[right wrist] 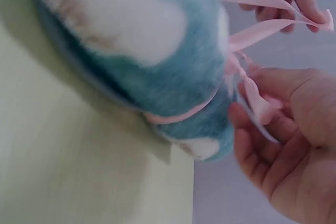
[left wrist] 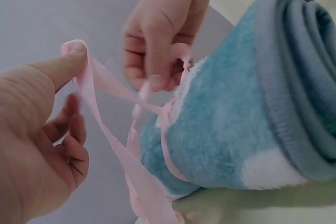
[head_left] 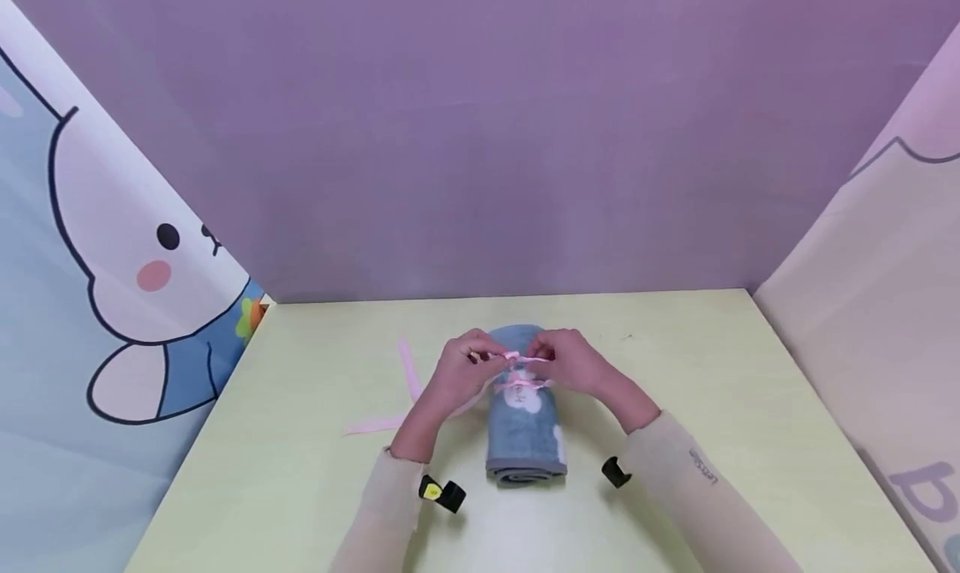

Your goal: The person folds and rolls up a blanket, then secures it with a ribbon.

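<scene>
A rolled blue fleece blanket (head_left: 523, 431) with white patches lies lengthwise on the table, its spiral end toward me. Round its middle runs a pink ribbon (left wrist: 167, 153), drawn in tightly. My left hand (head_left: 467, 371) pinches one length of the ribbon between thumb and finger, which folds over at the fingertips in the left wrist view. From there a long tail hangs down. My right hand (head_left: 572, 361) pinches another part of the ribbon close above the crossing on the blanket. In the right wrist view, that ribbon part (right wrist: 256, 98) is bunched at the fingers.
The loose ribbon tail (head_left: 375, 425) trails over the pale yellow table (head_left: 247, 473) to the left. A purple wall (head_left: 510, 139) stands behind the table, with printed cloths on both sides. Black straps (head_left: 615, 472) hang near the sleeves.
</scene>
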`<control>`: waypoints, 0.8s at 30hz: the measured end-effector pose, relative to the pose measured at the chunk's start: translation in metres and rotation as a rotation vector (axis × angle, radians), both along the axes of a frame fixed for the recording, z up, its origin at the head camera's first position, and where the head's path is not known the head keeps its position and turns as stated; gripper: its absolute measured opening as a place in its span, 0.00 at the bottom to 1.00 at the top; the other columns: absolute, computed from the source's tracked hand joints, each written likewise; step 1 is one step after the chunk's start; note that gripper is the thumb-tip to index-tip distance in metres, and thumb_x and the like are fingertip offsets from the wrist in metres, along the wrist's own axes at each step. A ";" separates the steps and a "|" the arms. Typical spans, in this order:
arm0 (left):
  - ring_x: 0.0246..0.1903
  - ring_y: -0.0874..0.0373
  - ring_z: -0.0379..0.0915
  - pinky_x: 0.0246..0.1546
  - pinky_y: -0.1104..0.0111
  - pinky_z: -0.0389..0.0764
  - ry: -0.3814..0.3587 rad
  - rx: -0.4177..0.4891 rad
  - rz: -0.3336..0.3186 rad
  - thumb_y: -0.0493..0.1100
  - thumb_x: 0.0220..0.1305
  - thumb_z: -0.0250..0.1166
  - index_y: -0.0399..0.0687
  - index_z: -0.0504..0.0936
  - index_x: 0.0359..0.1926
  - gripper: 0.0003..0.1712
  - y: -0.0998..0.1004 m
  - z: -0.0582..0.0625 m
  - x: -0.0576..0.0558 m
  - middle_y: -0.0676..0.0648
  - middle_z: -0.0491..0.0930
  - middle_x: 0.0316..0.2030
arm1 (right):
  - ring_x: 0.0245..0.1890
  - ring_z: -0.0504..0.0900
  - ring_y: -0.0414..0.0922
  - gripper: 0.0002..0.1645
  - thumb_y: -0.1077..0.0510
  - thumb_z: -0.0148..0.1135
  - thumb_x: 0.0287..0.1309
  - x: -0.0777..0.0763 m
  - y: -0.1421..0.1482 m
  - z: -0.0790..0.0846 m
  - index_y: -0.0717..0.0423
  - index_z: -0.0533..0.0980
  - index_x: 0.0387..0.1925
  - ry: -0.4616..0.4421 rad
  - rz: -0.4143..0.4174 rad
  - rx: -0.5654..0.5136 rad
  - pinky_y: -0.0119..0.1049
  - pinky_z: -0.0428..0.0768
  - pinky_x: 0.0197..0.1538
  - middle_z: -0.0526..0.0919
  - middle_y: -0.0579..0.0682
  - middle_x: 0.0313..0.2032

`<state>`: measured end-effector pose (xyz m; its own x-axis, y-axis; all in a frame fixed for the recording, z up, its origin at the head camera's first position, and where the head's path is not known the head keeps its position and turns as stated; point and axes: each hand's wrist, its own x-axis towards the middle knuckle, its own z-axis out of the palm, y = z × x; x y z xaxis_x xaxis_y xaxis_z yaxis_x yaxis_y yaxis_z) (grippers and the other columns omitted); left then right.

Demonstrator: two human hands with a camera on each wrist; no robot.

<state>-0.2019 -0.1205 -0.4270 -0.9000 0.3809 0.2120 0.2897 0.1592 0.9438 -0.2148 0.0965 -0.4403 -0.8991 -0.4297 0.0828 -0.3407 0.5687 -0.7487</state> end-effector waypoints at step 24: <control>0.37 0.59 0.79 0.37 0.70 0.80 -0.110 0.235 0.085 0.27 0.56 0.69 0.26 0.85 0.37 0.07 0.025 -0.034 -0.015 0.39 0.84 0.37 | 0.36 0.79 0.50 0.12 0.64 0.56 0.65 0.002 0.003 -0.001 0.63 0.81 0.46 -0.417 0.027 -0.386 0.53 0.77 0.44 0.82 0.55 0.39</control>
